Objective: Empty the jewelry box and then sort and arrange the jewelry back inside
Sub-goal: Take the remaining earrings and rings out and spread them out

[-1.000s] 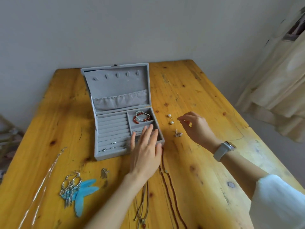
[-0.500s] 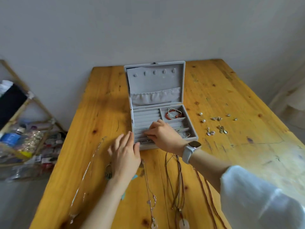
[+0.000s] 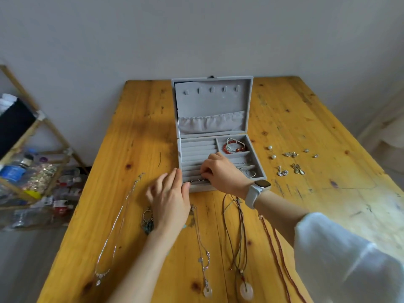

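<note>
The right hand (image 3: 220, 171) had moved from the loose earrings (image 3: 290, 162) into the jewelry box (image 3: 218, 136) mid-worktop, grip pinched narrow over the ring rows, contents indiscernible; left hand (image 3: 169, 200) lay open alongside. Sorting evidently underway.

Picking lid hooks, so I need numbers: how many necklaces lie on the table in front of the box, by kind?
Silver chain necklaces: 2
Cord necklace with disc pendant: 1
Red beaded necklace: 1
Total: 4
</note>
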